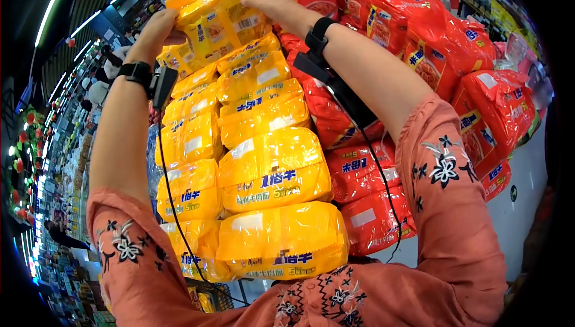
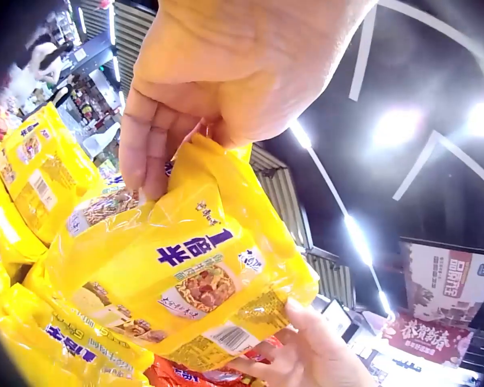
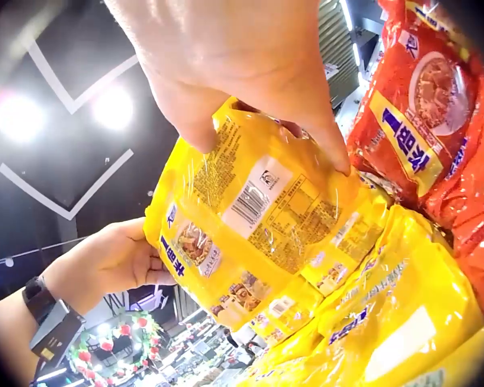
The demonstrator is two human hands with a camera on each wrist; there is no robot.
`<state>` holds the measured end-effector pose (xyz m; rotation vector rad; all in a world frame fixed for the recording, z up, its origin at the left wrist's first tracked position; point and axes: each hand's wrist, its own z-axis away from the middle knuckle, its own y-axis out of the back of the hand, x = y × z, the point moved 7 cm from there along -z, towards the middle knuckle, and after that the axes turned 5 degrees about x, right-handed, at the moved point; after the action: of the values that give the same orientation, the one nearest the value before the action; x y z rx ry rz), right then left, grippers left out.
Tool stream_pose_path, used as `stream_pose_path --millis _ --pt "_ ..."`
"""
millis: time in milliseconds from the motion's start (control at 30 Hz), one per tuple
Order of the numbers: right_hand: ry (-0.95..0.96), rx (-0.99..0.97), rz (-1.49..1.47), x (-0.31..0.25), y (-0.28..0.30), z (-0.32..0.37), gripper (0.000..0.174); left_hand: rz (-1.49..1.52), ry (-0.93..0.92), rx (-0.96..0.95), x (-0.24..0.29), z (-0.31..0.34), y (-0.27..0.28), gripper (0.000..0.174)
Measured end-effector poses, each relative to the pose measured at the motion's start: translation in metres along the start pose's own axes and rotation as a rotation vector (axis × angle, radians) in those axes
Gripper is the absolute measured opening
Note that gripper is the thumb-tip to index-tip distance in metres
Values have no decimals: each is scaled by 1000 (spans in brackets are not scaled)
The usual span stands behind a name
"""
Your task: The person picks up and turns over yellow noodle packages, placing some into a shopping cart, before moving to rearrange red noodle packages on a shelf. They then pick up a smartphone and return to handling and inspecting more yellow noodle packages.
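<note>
A bulky, glossy yellow plastic noodle multipack with blue lettering, food pictures and a white barcode panel is held tilted at the far end of the rows of yellow packs, gripped at opposite ends by the hands.

A dark ceiling carries long white strip lights running along the left, bright round lamps that glare, and ribbed panels. A red banner with Chinese characters hangs far off. On the left, densely stocked shelving recedes beside a green garland with red ornaments. To the far right stand more shelves; pale, smooth floor shows on the right.
</note>
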<state>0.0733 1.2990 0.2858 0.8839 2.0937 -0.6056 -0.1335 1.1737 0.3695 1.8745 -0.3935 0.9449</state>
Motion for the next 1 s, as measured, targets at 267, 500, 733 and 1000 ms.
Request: stream_pose_path --millis 267,500,733,1000 --pt "-99 25 144 60 4 -2 75 115 73 -8 -66 -43 -27 35" --pt "-58 -5 472 93 2 -4 73 97 254 -27 -100 -20 -54 45" --pt "-114 27 559 92 -2 -8 65 190 159 -36 -114 -41 -56 53" --pt "-56 36 586 86 0 -3 67 59 207 215 -139 -56 -54 67"
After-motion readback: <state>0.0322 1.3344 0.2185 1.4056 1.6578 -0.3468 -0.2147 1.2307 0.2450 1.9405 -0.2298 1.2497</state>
